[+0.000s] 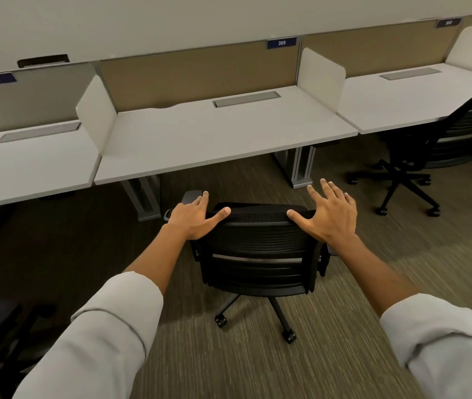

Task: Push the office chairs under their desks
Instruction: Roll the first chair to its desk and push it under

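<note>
Both my arms reach forward. My left hand [193, 218] rests flat on the top left edge of the chair [258, 254] back, fingers relaxed, thumb along the rim. My right hand [330, 213] is spread open at the top right corner. The chair stands on carpet, just short of the counter [223, 139] marked 305.

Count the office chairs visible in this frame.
2 clearly: one chair in front of the middle desk, both hands on its back; another chair at the right desk. Dark shapes at lower left may be a third.
</note>
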